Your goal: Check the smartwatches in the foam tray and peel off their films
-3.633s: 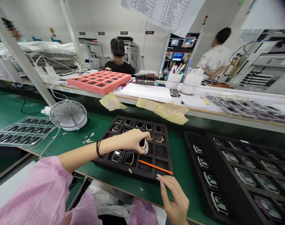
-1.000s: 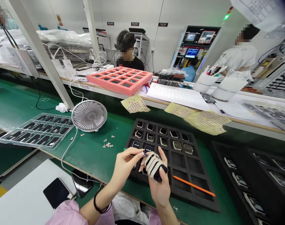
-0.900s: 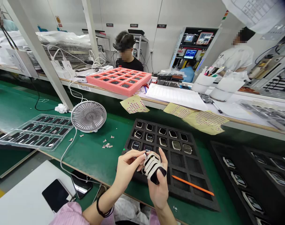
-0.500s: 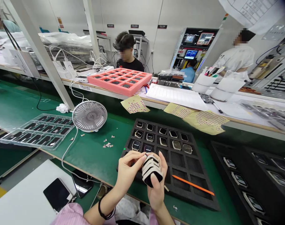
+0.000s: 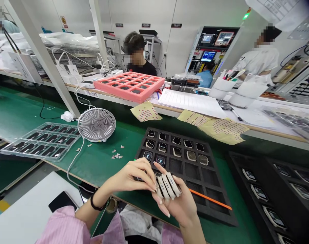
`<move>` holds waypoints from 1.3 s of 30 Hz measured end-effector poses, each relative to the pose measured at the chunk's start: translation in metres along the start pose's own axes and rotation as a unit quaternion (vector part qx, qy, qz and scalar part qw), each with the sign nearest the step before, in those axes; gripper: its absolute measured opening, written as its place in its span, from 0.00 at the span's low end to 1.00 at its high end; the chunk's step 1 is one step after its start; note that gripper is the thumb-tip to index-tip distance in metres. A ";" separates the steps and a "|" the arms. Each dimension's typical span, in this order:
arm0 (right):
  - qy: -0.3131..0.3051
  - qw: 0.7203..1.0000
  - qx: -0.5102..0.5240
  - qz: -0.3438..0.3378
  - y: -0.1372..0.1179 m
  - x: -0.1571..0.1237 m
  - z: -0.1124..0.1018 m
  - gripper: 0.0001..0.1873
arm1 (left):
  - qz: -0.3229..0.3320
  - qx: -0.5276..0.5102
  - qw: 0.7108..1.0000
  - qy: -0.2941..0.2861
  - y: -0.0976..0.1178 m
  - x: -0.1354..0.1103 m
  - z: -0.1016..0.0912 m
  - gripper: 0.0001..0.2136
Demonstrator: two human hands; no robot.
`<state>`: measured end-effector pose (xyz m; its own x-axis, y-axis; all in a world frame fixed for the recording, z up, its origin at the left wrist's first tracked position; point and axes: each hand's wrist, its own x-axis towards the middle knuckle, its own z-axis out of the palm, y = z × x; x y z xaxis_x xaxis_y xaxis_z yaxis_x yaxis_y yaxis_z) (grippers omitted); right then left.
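My right hand [image 5: 181, 205] lies palm up over the near edge of a black foam tray [image 5: 192, 171] and holds a row of several small watch bodies [image 5: 167, 185] stacked on edge across its fingers. My left hand [image 5: 132, 176] is curled beside them, its fingertips pinching at the left end of the stack. The tray's far pockets hold several watch bodies [image 5: 162, 147]; its near pockets are mostly empty. An orange stick [image 5: 211, 200] lies across the tray just right of my right hand.
A small white fan [image 5: 96, 124] and a clear plastic tray [image 5: 41, 141] sit left on the green mat. Another black tray with watches [image 5: 276, 189] lies at right. A pink tray [image 5: 130, 85], yellow sheets and papers are on the shelf; other people work behind it.
My left hand took watch bodies out of the tray and brought them to my right hand. The right hand has since turned palm up and lowered, laying the stack flatter.
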<state>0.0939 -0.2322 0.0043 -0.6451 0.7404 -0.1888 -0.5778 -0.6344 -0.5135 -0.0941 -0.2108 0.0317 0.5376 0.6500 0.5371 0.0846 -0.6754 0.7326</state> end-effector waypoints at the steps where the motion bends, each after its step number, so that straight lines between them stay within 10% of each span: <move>1: -0.007 1.000 0.001 0.013 0.000 0.000 -0.001 0.33 | -0.002 0.001 1.000 -0.016 0.002 0.001 -0.003 0.06; 23: -0.020 0.997 -0.044 0.058 0.009 -0.002 -0.005 0.17 | -0.044 -0.042 0.986 -0.156 -0.001 -0.003 -0.009 0.06; 34: -0.035 0.997 -0.050 0.053 0.029 0.006 -0.012 0.17 | -0.090 -0.109 0.982 -0.122 -0.016 -0.018 -0.001 0.11; 39: -0.035 0.998 -0.034 0.038 0.030 0.007 -0.005 0.26 | -0.208 -0.034 0.975 -0.071 -0.049 -0.022 -0.039 0.15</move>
<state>0.0744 -0.2448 -0.0169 -0.7206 0.6719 -0.1714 -0.4924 -0.6699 -0.5557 -0.1424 -0.1780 0.0002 0.5796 0.8047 0.1285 0.2660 -0.3358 0.9036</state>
